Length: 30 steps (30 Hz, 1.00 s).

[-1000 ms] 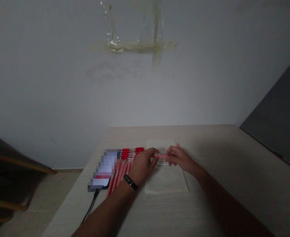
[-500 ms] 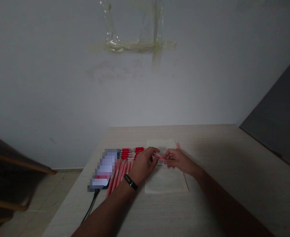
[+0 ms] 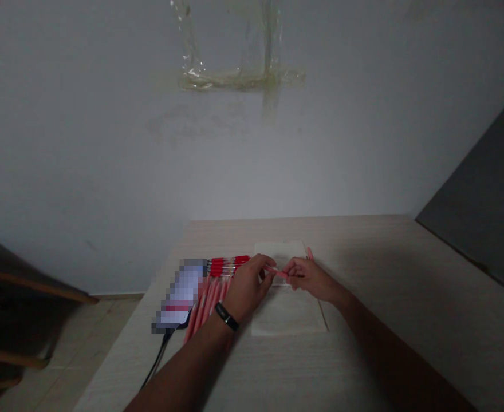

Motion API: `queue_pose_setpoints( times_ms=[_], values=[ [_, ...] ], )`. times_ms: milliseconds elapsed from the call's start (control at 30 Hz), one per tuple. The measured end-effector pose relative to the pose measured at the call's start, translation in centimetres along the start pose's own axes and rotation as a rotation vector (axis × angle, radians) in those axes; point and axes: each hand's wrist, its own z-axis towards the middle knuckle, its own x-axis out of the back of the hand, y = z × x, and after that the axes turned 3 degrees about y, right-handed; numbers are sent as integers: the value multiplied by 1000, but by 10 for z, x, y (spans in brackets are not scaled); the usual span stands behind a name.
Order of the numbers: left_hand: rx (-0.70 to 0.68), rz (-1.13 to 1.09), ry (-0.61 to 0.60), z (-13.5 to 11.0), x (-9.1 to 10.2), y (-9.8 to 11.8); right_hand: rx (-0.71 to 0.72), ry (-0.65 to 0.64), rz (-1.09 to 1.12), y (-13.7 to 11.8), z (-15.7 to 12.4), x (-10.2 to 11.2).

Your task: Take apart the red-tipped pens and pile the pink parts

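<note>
Both hands (image 3: 278, 280) pinch pink pen (image 3: 276, 270) – over paper (image 3: 288, 312).

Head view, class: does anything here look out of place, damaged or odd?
Yes. Yellowed tape strips cling to the wall above the table, holding nothing, with a smudged patch below them.

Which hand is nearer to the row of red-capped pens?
Left. The left hand lies right over the near end of the row of red-capped pens, covering part of it. The right hand is farther right, above the paper sheet.
</note>
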Motion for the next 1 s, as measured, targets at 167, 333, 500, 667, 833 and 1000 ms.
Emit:
queue_pose_setpoints(
  times_ms=[167,333,500,667,833,1000],
  values=[
    [2,2,3,0,0,0,36,84,-97,7,2,4],
    [24,39,-72,0,-2,-3,144,187,-250,0,0,4],
    [11,97,-127,-1,-6,-7,243,220,-520,-11,-3,1],
    [20,119,-139,-2,-5,-7,318,232,-629,-15,-4,5],
    [35,99,-141,-1,-5,-8,349,242,-635,-16,-4,11],
    [25,130,-123,-2,-7,-10,350,262,-655,-16,-4,12]
  ],
)
